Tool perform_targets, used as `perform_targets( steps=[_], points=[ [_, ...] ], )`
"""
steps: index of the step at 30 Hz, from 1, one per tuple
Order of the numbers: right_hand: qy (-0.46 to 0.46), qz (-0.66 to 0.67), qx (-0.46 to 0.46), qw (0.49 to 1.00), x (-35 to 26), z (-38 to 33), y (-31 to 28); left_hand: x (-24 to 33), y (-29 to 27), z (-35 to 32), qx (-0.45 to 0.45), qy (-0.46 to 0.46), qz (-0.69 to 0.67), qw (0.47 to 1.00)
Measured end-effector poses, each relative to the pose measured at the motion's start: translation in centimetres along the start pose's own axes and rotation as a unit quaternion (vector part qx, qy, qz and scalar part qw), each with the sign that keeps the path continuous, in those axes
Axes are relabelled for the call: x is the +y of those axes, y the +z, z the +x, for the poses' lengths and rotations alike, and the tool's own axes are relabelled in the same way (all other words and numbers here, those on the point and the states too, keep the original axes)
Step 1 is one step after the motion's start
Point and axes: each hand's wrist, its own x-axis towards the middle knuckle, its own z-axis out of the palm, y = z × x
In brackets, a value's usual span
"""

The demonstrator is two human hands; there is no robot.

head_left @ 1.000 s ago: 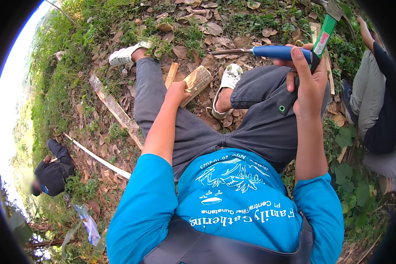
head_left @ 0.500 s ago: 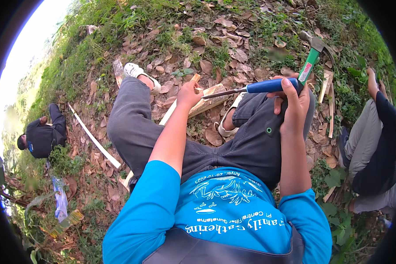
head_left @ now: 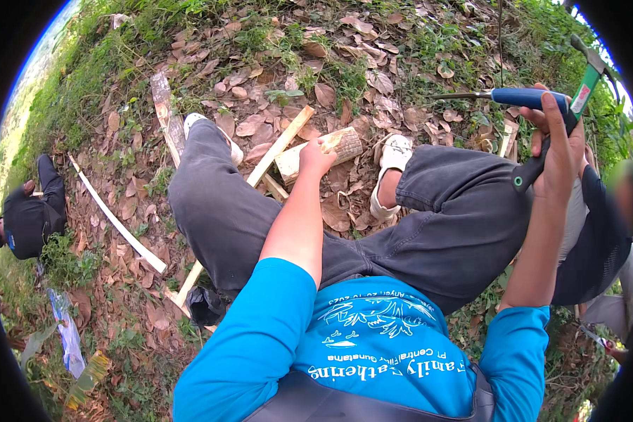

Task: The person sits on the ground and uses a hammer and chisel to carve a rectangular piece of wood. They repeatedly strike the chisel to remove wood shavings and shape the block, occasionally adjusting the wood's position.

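The ground [head_left: 401, 42] is bare earth under dry brown leaves, with grass toward its edges. On it lie a short cut log [head_left: 327, 151], a pale wooden slat [head_left: 281, 145] just beside it, a weathered plank [head_left: 165, 112], a long white strip [head_left: 116, 221] and a clear plastic bottle [head_left: 88, 380].

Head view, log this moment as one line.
left hand steadies wood block | right hand raised, gripping hammer and blue-handled tool | leafy ground
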Motion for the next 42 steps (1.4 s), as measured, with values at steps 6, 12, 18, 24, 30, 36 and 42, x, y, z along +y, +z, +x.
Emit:
perform_targets(
  steps=[6,12,18,24,30,36,42],
  points=[
    [0.050,-0.106,-0.046,0.992,0.7,8.0,1.2,-0.3,2.9,2.1,-0.013,-0.105,-0.112,0.988],
    [0.185,0.004,-0.112,0.976,6.3,6.6,5.7,-1.3,0.0,0.9,0.186,-0.081,0.014,0.979],
    [0.195,0.042,-0.154,0.968,8.0,7.7,6.3,-8.4,-3.7,0.4,0.294,-0.285,-0.010,0.912],
    [0.190,0.063,-0.171,0.965,7.1,7.8,6.0,-10.7,-2.7,0.4,0.247,-0.275,-0.109,0.923],
    [0.169,0.093,-0.162,0.968,8.3,8.0,3.6,-8.8,-3.1,0.8,0.194,-0.281,-0.079,0.937],
    [0.160,0.073,-0.120,0.977,8.4,7.6,1.5,1.3,-4.8,0.2,0.223,-0.129,0.013,0.966],
    [0.160,0.049,-0.108,0.980,9.1,8.0,1.1,10.0,-3.3,0.3,0.221,0.173,-0.058,0.958]
  ],
)
